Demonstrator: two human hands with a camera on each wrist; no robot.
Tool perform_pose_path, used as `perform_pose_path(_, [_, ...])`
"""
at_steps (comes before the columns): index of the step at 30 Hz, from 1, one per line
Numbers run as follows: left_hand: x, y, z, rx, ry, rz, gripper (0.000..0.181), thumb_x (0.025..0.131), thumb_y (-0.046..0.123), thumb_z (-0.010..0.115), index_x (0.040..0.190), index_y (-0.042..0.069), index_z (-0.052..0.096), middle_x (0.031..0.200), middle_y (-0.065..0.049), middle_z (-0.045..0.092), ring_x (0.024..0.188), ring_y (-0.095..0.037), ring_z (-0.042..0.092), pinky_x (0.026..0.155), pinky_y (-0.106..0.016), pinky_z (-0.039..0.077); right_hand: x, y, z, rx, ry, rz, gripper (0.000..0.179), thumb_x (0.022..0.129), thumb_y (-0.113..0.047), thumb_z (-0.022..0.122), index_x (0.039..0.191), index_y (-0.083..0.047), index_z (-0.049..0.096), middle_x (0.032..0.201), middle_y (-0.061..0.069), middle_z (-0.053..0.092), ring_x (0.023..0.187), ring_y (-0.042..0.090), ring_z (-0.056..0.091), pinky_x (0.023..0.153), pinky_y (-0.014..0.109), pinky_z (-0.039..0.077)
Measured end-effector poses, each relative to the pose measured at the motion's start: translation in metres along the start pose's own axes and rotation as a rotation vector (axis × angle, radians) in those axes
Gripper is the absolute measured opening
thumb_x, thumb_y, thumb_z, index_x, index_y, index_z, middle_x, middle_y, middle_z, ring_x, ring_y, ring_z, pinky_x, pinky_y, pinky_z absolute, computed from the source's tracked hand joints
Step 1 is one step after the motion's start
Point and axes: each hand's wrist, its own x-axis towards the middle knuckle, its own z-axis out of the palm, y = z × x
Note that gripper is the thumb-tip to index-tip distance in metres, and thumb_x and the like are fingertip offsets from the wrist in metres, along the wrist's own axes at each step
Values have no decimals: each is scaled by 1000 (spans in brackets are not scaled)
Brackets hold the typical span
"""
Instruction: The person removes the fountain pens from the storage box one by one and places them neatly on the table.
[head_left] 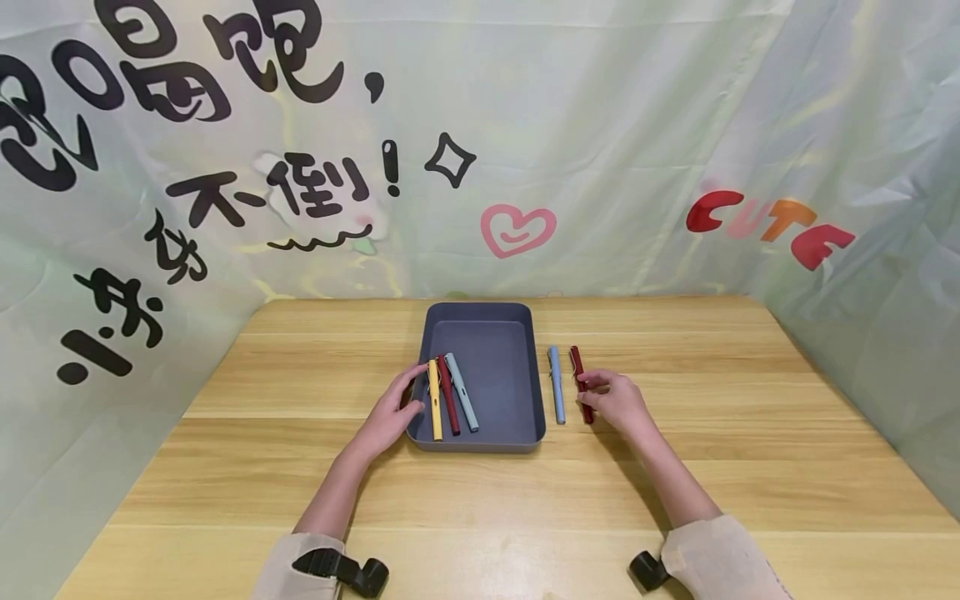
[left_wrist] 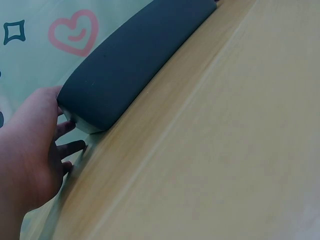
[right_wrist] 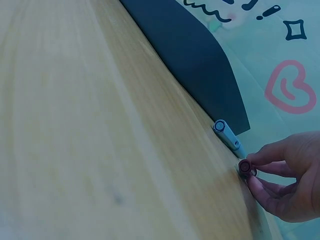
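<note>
My right hand pinches a dark red pen between thumb and fingers, right of the tray. The right wrist view shows that pen end-on at the fingertips. Just left of it a light blue pen lies on the table, clip up. My left hand rests at the left wall of a dark grey tray, fingers loosely spread along the rim and outer side. Inside the tray's left half lie a yellow pen, a dark red pen and a grey-blue pen.
The wooden table runs back to a pale printed curtain that hangs behind it and at both sides. Black wrist mounts sit on both sleeves.
</note>
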Motion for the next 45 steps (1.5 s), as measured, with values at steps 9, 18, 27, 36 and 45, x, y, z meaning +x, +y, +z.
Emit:
perform_pose_path(9, [4,-13,2,31,25,-10,57,88,4,51,142,14,35,149,-9,22,134,-27,18,105,-49,18,-1,-2,-1,2,2,12,30,86,-2,61,114,6,58,104,20,59,91,32,60,67,32,52])
perform_pose_path(18, [-1,5,-2,11,2,-14,56,89,-1,49,142,6,33,149,-17,18,134,-33,15,105,-51,16,-1,-9,-4,-10,-5,24,30,87,-3,59,116,4,58,110,20,57,96,33,59,69,32,52])
perform_pose_path(27, [-8,26,-6,1,-9,-19,54,89,-4,47,141,1,32,147,-22,17,134,-35,14,105,-50,15,-1,-22,-4,-60,7,-35,28,87,-6,62,113,4,59,109,19,58,96,35,57,65,32,52])
perform_pose_path(36, [-10,28,-5,8,-4,-26,55,89,-3,49,141,1,32,147,-21,19,134,-36,15,105,-51,15,-3,-43,5,-90,6,-104,29,85,-5,64,113,3,62,109,21,59,94,32,57,68,35,51])
perform_pose_path(45, [-10,28,-3,7,-7,-32,55,89,-3,48,141,2,32,147,-21,19,134,-34,16,105,-50,16,-3,-65,22,-96,-15,-198,28,83,-5,66,110,2,64,106,16,61,88,28,59,71,37,50])
